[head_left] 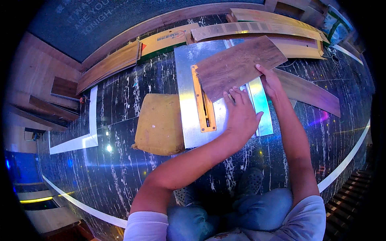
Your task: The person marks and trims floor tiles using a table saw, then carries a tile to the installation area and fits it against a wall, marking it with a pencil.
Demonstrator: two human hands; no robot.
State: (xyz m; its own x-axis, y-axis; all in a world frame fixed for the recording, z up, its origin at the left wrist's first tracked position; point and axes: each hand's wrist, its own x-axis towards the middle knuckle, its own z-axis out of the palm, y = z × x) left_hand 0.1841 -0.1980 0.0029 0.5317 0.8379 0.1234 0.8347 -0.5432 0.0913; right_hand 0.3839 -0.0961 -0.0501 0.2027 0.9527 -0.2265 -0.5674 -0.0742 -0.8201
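A short dark wood-grain plank (237, 60) lies tilted over a silver metal saw table (189, 138) on the floor, covering part of a yellow slotted insert (206, 116). My right hand (269, 82) grips the plank at its right near edge, thumb on top. My left hand (241, 110) is at the near edge, fingers slightly apart and reaching to the board, palm over the metal. A silver rail (260, 112) runs along the table's right side. A yellowish cushion-like pad (159, 124) sits against the table's left.
Long cartons (165, 40) and stacked planks (104, 68) line the back wall. More boards (64, 108) and a white L-shaped strip (76, 142) lie left on the dark veined floor (120, 168). A long plank (317, 96) lies right. A slatted wooden piece (345, 197) stands lower right.
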